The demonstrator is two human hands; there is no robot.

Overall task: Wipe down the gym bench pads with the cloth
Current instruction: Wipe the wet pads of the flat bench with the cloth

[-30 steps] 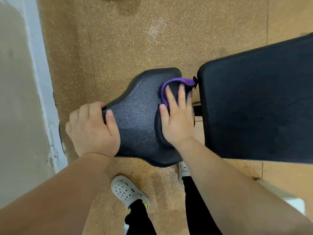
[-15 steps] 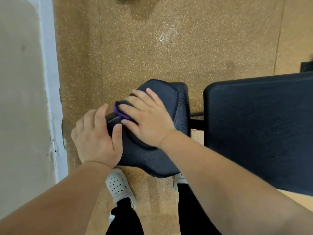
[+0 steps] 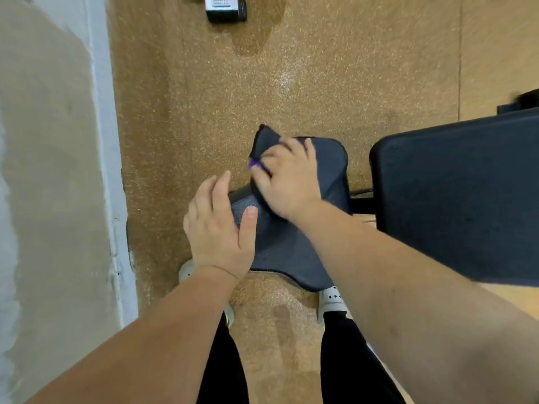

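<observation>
Cloth (image 3: 267, 141) is held bunched in the right grip (image 3: 287, 182), left grip (image 3: 215, 228) flat and empty — seat pad (image 3: 280, 246) edges could be missed.

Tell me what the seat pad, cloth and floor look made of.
The seat pad looks like black vinyl or leatherette: pebbled grain, dull sheen. The cloth is soft dark fabric, maybe microfibre: its corner folds limply, purple trim. The floor is speckled tan, possibly rubber or cork; cannot tell which.

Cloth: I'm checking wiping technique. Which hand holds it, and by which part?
Right hand grips the cloth at its purple-trimmed edge, a dark corner left free. Left hand holds nothing, resting on the seat pad.
</observation>
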